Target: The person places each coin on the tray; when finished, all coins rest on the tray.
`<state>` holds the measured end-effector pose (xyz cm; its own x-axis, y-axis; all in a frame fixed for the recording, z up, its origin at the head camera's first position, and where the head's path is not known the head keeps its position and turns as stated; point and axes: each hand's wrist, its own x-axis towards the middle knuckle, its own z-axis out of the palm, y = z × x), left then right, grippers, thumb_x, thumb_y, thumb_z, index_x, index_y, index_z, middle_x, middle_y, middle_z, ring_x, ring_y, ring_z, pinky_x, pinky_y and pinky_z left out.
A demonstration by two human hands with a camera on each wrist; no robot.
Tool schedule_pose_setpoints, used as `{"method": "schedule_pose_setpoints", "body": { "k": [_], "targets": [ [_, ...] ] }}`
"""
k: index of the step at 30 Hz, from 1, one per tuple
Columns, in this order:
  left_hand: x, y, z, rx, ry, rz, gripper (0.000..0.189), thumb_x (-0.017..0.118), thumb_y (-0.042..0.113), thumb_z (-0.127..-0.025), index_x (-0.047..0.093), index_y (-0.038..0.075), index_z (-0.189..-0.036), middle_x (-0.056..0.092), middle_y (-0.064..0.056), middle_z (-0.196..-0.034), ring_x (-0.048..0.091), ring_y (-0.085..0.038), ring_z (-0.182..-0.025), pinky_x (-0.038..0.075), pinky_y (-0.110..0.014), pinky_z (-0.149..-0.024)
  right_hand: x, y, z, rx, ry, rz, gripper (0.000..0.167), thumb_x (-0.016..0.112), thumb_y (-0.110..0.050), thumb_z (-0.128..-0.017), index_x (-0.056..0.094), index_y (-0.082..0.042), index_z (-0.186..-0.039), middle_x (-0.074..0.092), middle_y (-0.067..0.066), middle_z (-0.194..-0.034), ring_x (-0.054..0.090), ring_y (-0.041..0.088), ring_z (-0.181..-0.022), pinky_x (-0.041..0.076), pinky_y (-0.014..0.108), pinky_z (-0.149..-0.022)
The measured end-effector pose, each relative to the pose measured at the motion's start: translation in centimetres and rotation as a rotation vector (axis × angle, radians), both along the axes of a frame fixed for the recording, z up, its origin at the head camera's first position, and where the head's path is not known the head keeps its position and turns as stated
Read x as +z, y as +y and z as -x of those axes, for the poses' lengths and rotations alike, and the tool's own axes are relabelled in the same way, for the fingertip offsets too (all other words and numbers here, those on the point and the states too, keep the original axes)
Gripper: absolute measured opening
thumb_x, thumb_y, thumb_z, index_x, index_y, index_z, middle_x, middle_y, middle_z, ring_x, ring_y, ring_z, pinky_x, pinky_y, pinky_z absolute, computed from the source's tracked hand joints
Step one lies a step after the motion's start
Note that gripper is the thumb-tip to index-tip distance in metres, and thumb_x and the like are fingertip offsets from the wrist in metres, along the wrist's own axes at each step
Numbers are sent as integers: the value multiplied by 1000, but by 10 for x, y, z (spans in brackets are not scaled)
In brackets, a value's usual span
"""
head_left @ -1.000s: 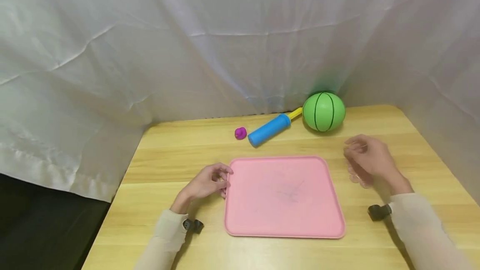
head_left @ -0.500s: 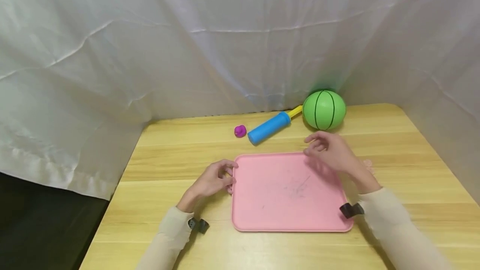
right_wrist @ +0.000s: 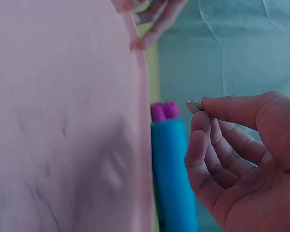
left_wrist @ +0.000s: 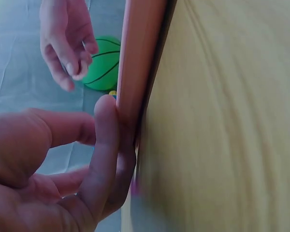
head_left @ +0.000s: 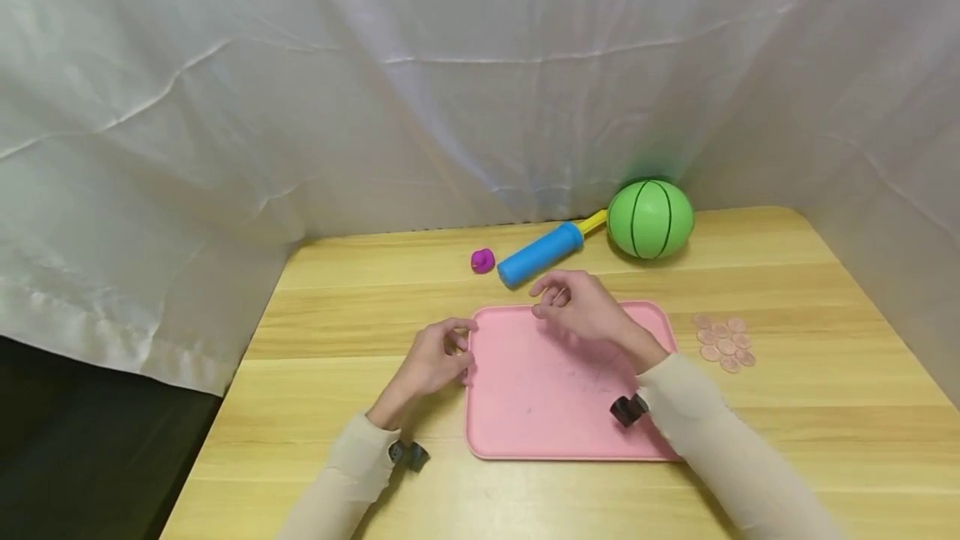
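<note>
My left hand (head_left: 435, 357) holds the left rim of a pink tray (head_left: 525, 432), its fingers curled at the edge. In the left wrist view, the fingertips press against the tray's side wall (left_wrist: 135, 63). Above the tray's far rim is my right hand (head_left: 588, 311), pinching a small, thin, coin-like disc (right_wrist: 194, 106) between thumb and index finger. To the right of the tray, several clear round discs (head_left: 726, 346) lie flat in a cluster on the wooden table (head_left: 337, 298). Dark scuff marks show on the tray's surface.
Behind the tray lie a purple rubber duck (head_left: 482, 261) and a blue hand pump (head_left: 540, 255) with a yellow handle. A green ball (head_left: 650, 219) with black lines stands at the pump's right end. A pale cloth (head_left: 375, 132) hangs behind the table.
My right hand has moved left from the disc cluster to above the tray, uncovering the discs. The tray has shifted slightly right, with my left hand staying at its rim.
</note>
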<state>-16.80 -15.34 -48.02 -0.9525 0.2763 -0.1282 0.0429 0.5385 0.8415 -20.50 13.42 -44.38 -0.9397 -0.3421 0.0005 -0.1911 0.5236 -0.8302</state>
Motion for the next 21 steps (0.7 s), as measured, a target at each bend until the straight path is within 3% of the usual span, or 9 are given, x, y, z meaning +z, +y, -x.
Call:
{"method": "schedule_pose_setpoints", "body": {
  "k": [11,15,21],
  "targets": [
    [2,4,-4,16,26,11,55,68,-12,-89,65,-4,-143,71,-14,-95,68,-11,-58,65,-26,-50,-20,-38,-3,49,-104,67,29,84,-10,-95,73,1,-120,76,9,-97,68,14,-78,65,25,-62],
    [2,4,-4,12,24,6,56,67,-12,-89,64,-4,-145,70,-15,-96,68,-11,-59,66,-27,-51,-29,-49,-1,78,-98,54,27,86,-12,-93,75,-1,-115,79,6,-92,70,12,-76,65,26,-69],
    [2,1,-2,-42,-48,-27,54,65,-8,-95,60,0,-148,68,-16,-100,69,-14,-64,71,-33,-55,-38,-57,0,63,-48,-18,18,86,-9,-92,75,-6,-106,79,2,-88,70,9,-77,62,26,-76]
  ]
}}
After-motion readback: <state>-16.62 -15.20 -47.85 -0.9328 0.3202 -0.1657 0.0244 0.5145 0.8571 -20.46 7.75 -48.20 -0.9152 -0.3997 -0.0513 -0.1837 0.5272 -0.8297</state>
